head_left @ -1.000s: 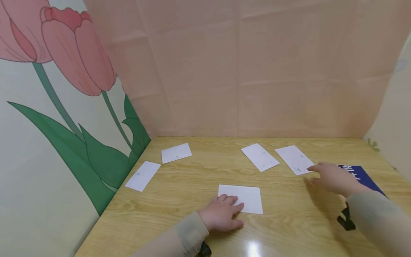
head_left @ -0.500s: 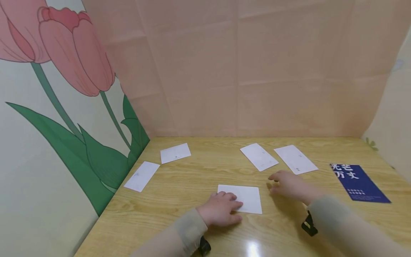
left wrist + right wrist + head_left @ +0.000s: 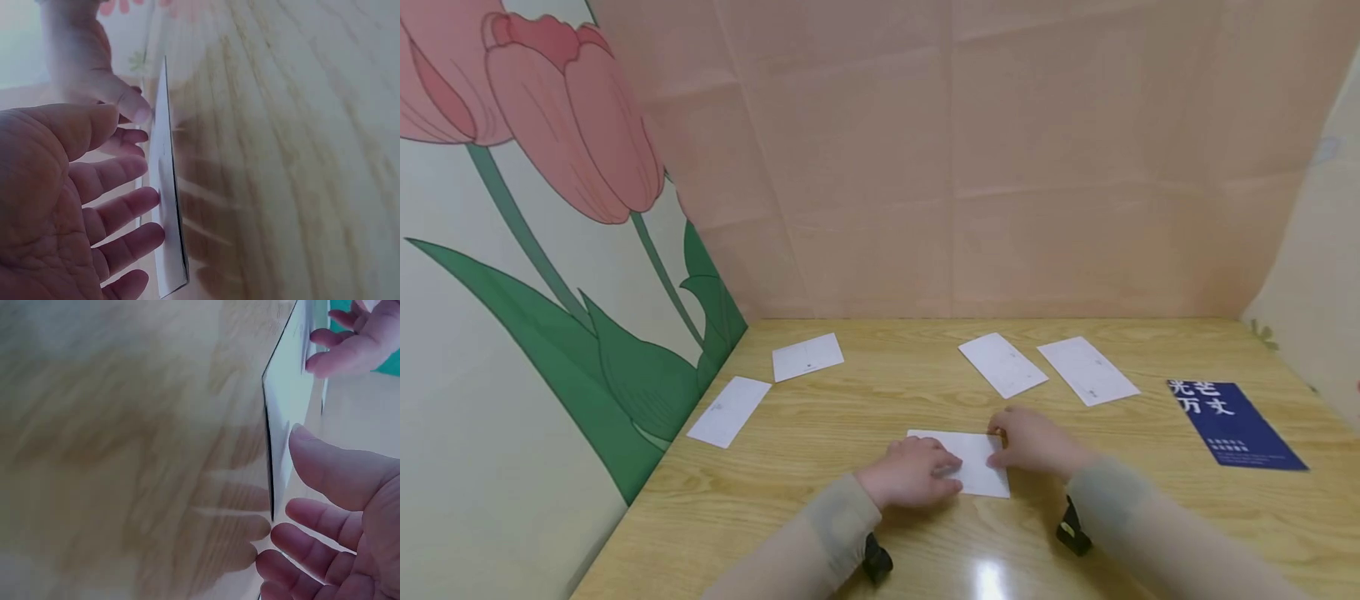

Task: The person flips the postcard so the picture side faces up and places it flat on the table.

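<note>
A white card (image 3: pixel 983 477) with a dark underside edge lies flat on the wooden table in front of the person. Over its left part rests the left hand (image 3: pixel 912 472), fingers loosely spread, with fingertips on the card's face in the left wrist view. At the card's right edge is the right hand (image 3: pixel 1032 442). The right wrist view shows its thumb (image 3: pixel 325 464) just over the card's face and the other fingers (image 3: pixel 306 547) spread along the edge, close to the tabletop. No other thing shows in either hand.
Two white cards (image 3: pixel 1003 365) (image 3: pixel 1087 371) lie at the back right, and two more, one card (image 3: pixel 807 357) and another card (image 3: pixel 729 412), at the left. A blue card (image 3: pixel 1238 427) with white characters lies far right. Behind stands a pink cloth (image 3: pixel 955 167).
The right hand has moved left from beside the blue card to the right edge of the middle card, uncovering the blue card. The left hand stays on the middle card.
</note>
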Tool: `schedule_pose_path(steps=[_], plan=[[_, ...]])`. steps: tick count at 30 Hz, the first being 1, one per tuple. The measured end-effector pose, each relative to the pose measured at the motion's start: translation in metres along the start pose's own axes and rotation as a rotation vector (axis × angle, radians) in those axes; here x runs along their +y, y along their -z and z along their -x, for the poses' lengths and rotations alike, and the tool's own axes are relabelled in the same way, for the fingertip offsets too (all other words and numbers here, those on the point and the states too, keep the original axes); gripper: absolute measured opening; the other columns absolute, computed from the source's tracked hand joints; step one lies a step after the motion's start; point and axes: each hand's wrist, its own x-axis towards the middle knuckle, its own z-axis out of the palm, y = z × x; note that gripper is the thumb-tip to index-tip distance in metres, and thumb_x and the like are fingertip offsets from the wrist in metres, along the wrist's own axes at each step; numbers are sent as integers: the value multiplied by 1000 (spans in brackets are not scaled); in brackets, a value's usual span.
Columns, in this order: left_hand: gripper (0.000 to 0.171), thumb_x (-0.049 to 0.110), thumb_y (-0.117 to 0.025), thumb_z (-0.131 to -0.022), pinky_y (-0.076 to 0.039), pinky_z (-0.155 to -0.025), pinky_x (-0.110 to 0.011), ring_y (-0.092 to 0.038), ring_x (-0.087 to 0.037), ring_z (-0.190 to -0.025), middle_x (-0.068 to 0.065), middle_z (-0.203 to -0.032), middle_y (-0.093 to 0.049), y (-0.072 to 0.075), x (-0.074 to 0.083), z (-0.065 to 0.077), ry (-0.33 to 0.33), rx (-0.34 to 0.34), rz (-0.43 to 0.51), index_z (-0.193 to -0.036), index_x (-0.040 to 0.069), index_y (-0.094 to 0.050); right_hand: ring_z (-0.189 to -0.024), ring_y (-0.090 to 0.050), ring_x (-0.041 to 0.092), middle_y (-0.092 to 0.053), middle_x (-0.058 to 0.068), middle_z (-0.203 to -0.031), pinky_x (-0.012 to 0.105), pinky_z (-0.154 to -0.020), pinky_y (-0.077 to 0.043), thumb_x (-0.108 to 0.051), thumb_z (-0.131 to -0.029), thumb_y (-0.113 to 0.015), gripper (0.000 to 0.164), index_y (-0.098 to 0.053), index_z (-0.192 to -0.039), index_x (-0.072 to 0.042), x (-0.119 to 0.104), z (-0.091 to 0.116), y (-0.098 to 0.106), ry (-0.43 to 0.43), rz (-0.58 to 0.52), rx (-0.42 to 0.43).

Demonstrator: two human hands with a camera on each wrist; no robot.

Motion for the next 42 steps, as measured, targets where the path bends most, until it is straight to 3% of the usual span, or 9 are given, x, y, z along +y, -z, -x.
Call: schedule_pose_path(steps=[5, 10, 22, 30, 35, 42], plan=[[42, 48, -53, -95, -40, -94, -40, -51, -16, -116, 8, -126, -57, 2, -3, -3, 17, -11, 50, -130, 26, -61, -83, -52, 20, -56, 4, -94, 43, -80, -47, -30, -72, -84, 37, -65, -99, -12, -4, -8, -3, -78, -33, -28], [42, 41, -58, -94, -41, -97, -33, -52, -15, -116, 3, -126, -59, 7, -10, -9, 40, -5, 117, -130, 18, -61, -83, -51, 22, -54, 5, -94, 44, -79, -46, -27, -71, -85, 38, -64, -98, -11, -4, -13, -4, -100, -60, -45], [46, 32, -74, -85, -43, -95, -32, -53, -16, -108, -4, -120, -54, 10, -37, -25, 233, 36, 250, -125, 12, -62, -81, -49, 22, -53, 5, -91, 42, -77, -45, -23, -70, -86, 37, -62, -96, -11, -1, -17, -6, -106, -49, -51], [46, 31, -79, -80, -44, -91, -34, -52, -16, -100, -1, -111, -53, 12, -45, -28, 314, 35, 306, -118, 12, -62, -81, -49, 23, -52, 6, -91, 40, -75, -43, -23, -69, -87, 39, -61, -96, -11, -1, -20, -7, -147, -80, -62], [41, 29, -81, -79, -44, -87, -33, -50, -14, -93, 1, -104, -51, 10, -49, -29, 335, 34, 335, -111, 14, -62, -81, -49, 24, -54, 6, -90, 41, -76, -44, -23, -69, -87, 39, -62, -96, -10, 0, -21, -9, -165, -79, -64], [36, 29, -81, -78, -43, -83, -32, -47, -15, -89, 2, -100, -50, 8, -52, -31, 318, 43, 323, -105, 14, -62, -82, -50, 24, -54, 6, -91, 42, -78, -44, -22, -69, -87, 39, -62, -97, -9, 1, -21, -10, -184, -100, -61]])
